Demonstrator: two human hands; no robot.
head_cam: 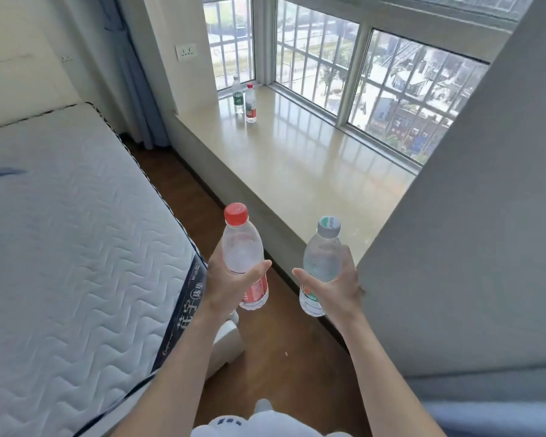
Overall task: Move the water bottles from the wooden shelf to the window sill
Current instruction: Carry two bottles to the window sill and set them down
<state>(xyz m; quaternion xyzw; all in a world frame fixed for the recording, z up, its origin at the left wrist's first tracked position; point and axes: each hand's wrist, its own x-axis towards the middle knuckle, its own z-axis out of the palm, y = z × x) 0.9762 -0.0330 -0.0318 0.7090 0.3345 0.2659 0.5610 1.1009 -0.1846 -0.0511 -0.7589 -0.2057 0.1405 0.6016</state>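
Note:
My left hand (pixel 226 287) grips a clear water bottle with a red cap and red label (pixel 243 247), held upright over the wooden floor. My right hand (pixel 338 287) grips a second clear bottle with a grey cap and green label (pixel 322 257), also upright, just short of the near end of the window sill (pixel 312 165). Two more bottles stand side by side at the sill's far left end: one green-labelled (pixel 237 96), one red-capped (pixel 250 104). The wooden shelf is not in view.
A bare quilted mattress (pixel 60 231) fills the left side. A narrow strip of wooden floor (pixel 265 342) runs between it and the sill. A grey wall (pixel 470 247) juts in on the right. Barred windows (pixel 391 83) back the sill; a blue curtain (pixel 133 74) hangs at far left.

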